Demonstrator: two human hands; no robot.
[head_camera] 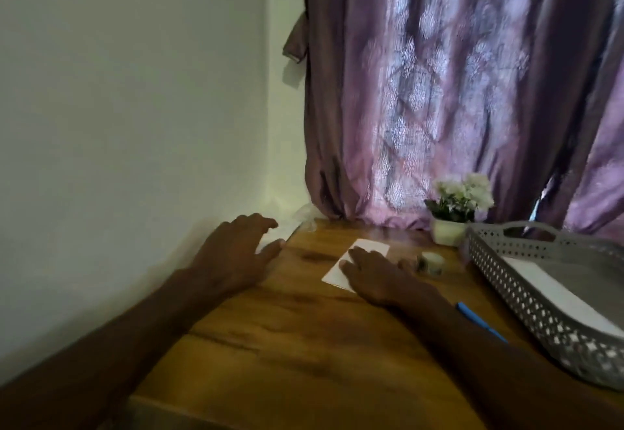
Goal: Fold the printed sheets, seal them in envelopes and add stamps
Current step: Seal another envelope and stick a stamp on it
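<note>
Wooden desk [304, 345] in a corner, white wall left, purple curtain [456, 92] behind.
Right hand [381, 276] presses flat on the white envelope [366, 249] mid-desk; left hand [233, 254] spread loose, holding nothing, at the desk's wall edge.

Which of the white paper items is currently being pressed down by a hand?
The white envelope mid-table, under the right hand. The white sheet lies untouched in the grey tray; the left hand reaches toward another at the table's left edge.

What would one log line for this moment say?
right hand: pressing flat white paper on wooden table | left hand: open at table's edge | grey perforated tray: holds sheets
</note>
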